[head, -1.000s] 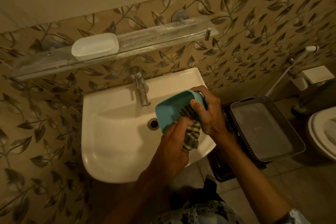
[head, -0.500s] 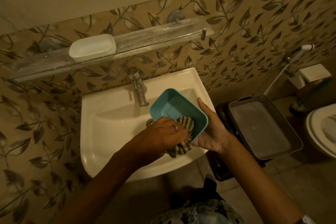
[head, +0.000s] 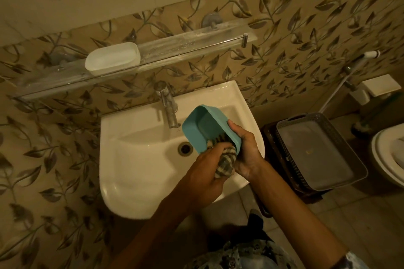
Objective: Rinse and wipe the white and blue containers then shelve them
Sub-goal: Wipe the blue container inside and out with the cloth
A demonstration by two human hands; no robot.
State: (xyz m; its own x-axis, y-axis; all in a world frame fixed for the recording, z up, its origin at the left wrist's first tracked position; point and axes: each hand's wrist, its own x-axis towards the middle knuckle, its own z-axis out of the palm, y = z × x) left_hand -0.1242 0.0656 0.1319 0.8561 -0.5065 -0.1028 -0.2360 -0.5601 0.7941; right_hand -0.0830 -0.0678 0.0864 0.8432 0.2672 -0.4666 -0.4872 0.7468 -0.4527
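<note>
The white container (head: pixel 112 59) sits on the glass shelf (head: pixel 192 45) on the wall above the sink (head: pixel 135 159), so its part of the job looks finished, though whether it was rinsed and wiped cannot be told from here.

The blue container (head: pixel 205 129) is being wiped. It is held tilted over the right side of the sink, just right of the tap (head: pixel 168 109), with its open side turned toward the person. The right hand (head: pixel 247 150) has a closed grip on the container's right wall, thumb on the rim and fingers hidden behind it. The left hand (head: pixel 205 172) has its grip curled round a checked cloth (head: pixel 226 164), which is pushed into the container's near corner and hangs down over its rim.

No water runs from the tap, so I judge the rinse done. What is left is to finish wiping the blue container and set it on the shelf above the sink, where there is free room to the right of the white one.

No brand, label or writing can be read on either container. A tiny mark on the sink below the tap is too small to make out.
</note>
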